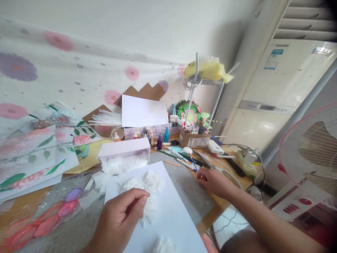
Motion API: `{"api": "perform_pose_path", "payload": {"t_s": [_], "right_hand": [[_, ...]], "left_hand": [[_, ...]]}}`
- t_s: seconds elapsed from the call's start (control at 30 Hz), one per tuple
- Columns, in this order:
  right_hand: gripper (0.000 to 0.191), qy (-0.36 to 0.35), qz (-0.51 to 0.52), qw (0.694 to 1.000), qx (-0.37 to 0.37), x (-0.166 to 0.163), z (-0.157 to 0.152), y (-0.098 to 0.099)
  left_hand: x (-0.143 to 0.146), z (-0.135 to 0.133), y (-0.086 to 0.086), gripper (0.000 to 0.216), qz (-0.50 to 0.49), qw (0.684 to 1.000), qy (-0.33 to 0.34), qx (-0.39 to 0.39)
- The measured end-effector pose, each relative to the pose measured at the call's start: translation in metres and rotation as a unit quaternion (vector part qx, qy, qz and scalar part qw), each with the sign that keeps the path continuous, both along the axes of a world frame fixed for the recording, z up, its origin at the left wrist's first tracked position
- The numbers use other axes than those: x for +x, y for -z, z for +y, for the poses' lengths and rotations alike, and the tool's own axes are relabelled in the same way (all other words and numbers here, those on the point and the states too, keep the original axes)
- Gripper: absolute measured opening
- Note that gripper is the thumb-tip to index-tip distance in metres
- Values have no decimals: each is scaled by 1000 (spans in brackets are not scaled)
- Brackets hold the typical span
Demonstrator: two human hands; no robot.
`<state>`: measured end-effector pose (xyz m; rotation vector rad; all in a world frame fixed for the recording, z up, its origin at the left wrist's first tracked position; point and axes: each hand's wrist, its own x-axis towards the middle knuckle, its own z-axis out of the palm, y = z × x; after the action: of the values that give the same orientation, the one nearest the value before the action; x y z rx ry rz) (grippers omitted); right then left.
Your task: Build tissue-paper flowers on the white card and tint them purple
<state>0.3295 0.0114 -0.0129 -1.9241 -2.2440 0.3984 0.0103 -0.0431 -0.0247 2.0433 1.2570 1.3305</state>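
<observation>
My left hand [122,216] is over a white sheet [172,212], its thumb and index finger pinched together. Whatever is in that pinch, if anything, is too small to make out. Just beyond and beside the fingertips, fluffy white paper-like flowers [152,181] sit on the sheet, with another fluffy white piece [164,245] at the near edge. My right hand [214,181] reaches to the right side of the table, fingers curled. A thin blue stick [194,164] meets its fingertips; I cannot tell whether it is gripped. Scissors [207,162] lie just behind this hand.
A white box [125,148] with white fluff stands behind the sheet. Small paint bottles [159,141], pens [184,163] and a cardboard box of tools [195,138] line the back. Bagged pink pieces [47,225] and floral pictures [31,158] lie left. A fan [313,151] stands right.
</observation>
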Motion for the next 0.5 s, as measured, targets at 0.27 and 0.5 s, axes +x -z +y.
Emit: {"api": "perform_pose_path", "payload": {"t_s": [0.27, 0.5], "right_hand": [[23, 23, -91, 996, 7, 8, 1, 3], [26, 36, -140, 989, 39, -16, 51, -6]], "left_hand": [[4, -2, -3, 14, 22, 998, 13, 63], [4, -2, 1, 13, 23, 996, 25, 82]]}}
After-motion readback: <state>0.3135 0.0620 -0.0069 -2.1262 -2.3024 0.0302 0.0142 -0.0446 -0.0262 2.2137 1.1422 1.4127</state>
